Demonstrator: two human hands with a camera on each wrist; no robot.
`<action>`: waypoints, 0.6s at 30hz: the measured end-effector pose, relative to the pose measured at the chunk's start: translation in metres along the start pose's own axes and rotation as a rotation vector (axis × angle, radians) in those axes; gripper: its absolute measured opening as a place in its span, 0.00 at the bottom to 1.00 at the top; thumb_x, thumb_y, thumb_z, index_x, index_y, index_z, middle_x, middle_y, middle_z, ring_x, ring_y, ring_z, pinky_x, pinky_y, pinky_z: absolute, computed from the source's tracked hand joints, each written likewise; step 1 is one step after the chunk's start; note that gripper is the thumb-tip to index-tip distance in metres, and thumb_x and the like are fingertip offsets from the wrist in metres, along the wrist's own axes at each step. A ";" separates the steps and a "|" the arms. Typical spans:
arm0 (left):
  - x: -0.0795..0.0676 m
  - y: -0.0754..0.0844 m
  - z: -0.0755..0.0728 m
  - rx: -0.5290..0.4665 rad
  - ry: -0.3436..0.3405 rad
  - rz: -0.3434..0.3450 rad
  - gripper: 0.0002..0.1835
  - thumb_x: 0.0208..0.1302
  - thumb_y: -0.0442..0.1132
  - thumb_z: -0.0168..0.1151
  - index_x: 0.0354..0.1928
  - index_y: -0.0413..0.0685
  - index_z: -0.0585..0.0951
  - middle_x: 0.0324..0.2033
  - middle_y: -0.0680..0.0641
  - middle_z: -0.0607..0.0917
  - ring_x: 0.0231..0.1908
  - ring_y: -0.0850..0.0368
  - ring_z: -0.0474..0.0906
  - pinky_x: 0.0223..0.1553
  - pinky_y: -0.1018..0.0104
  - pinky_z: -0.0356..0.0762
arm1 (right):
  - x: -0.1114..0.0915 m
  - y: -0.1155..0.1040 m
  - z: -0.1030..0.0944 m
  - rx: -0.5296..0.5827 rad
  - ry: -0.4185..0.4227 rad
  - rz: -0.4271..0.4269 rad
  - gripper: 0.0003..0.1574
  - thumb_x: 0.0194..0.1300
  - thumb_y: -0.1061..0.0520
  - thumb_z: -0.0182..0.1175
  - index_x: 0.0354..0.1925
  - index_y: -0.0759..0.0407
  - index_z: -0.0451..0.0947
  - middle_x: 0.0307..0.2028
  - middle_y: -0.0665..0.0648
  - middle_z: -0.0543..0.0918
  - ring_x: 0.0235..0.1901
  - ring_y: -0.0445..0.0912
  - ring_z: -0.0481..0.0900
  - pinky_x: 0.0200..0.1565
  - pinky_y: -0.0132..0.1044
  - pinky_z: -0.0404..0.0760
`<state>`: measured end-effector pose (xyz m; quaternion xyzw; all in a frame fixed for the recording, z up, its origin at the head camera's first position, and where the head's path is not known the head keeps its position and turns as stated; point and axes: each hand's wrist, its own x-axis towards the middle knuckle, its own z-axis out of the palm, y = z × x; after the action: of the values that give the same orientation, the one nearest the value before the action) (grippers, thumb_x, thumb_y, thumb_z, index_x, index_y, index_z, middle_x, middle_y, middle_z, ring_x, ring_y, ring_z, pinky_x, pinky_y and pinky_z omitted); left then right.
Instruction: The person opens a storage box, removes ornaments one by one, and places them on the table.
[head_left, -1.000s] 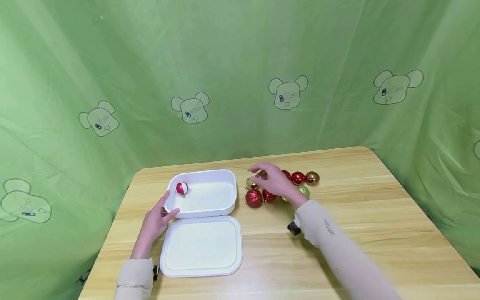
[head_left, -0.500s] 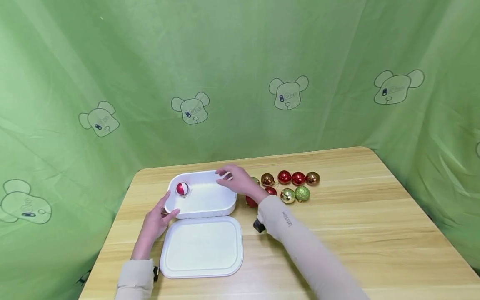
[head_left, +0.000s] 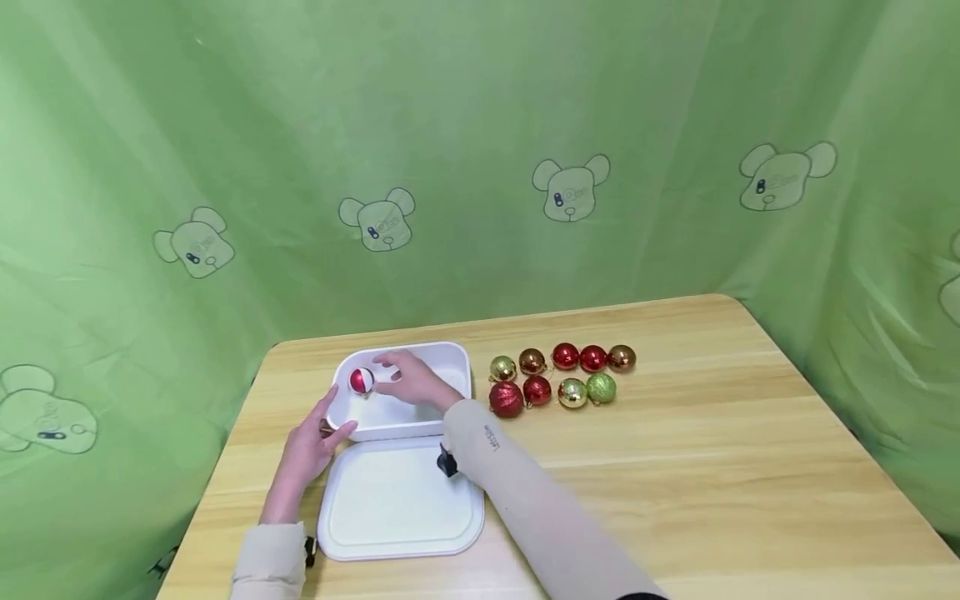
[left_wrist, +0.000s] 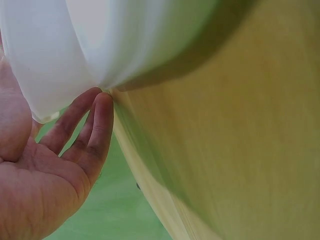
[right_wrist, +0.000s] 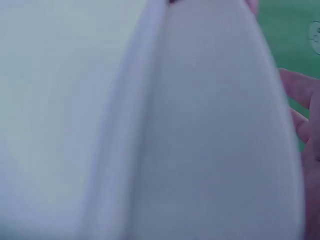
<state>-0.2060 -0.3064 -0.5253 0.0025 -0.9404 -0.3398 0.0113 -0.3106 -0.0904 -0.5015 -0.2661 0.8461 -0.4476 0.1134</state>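
Note:
My left hand (head_left: 309, 440) grips the near left corner of a white plastic box (head_left: 393, 429), thumb at the front rim and fingers along the left side. In the left wrist view, fingertips (left_wrist: 103, 100) touch the box's underside edge. Inside the box, at its left end, lies a red and white Christmas bauble (head_left: 362, 381). My right hand (head_left: 416, 382) reaches into the box, thumb and forefinger spread apart just right of that bauble, nothing between them. The right wrist view shows some of its fingers (right_wrist: 300, 90) beyond the box wall (right_wrist: 215, 120).
A white lid (head_left: 401, 500) lies flat in front of the box, partly under the right forearm. Right of the box stand two loose rows of red, brown, gold and green baubles (head_left: 536, 390). A green cloth (head_left: 480, 167) hangs behind the wooden table (head_left: 712, 467).
My right hand has moved left from above the loose baubles, over the box's right side, to the bauble in the box. It carries nothing. The left hand stays at the box corner.

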 end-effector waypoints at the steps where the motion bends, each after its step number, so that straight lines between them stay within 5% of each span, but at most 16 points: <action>1: 0.000 -0.001 0.000 0.003 -0.002 0.006 0.44 0.74 0.51 0.64 0.83 0.49 0.54 0.59 0.27 0.82 0.59 0.33 0.81 0.65 0.38 0.76 | 0.002 0.001 0.006 -0.005 0.005 0.004 0.37 0.70 0.53 0.68 0.73 0.57 0.70 0.68 0.63 0.75 0.61 0.56 0.80 0.63 0.41 0.82; 9: 0.001 -0.002 0.000 0.000 -0.010 0.015 0.43 0.74 0.50 0.63 0.83 0.49 0.54 0.55 0.29 0.85 0.56 0.37 0.84 0.60 0.43 0.82 | 0.016 0.007 0.023 -0.098 0.004 0.045 0.42 0.71 0.51 0.67 0.77 0.53 0.65 0.76 0.59 0.65 0.76 0.53 0.64 0.78 0.49 0.63; 18: 0.002 -0.004 -0.003 -0.005 0.004 0.016 0.43 0.74 0.47 0.65 0.82 0.48 0.55 0.53 0.29 0.86 0.54 0.36 0.85 0.58 0.44 0.83 | 0.025 0.001 0.036 -0.105 -0.111 0.031 0.44 0.69 0.53 0.69 0.77 0.53 0.64 0.76 0.58 0.66 0.75 0.51 0.65 0.78 0.47 0.63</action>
<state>-0.2075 -0.3110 -0.5256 -0.0045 -0.9396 -0.3419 0.0161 -0.3162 -0.1285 -0.5218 -0.2830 0.8649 -0.3855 0.1527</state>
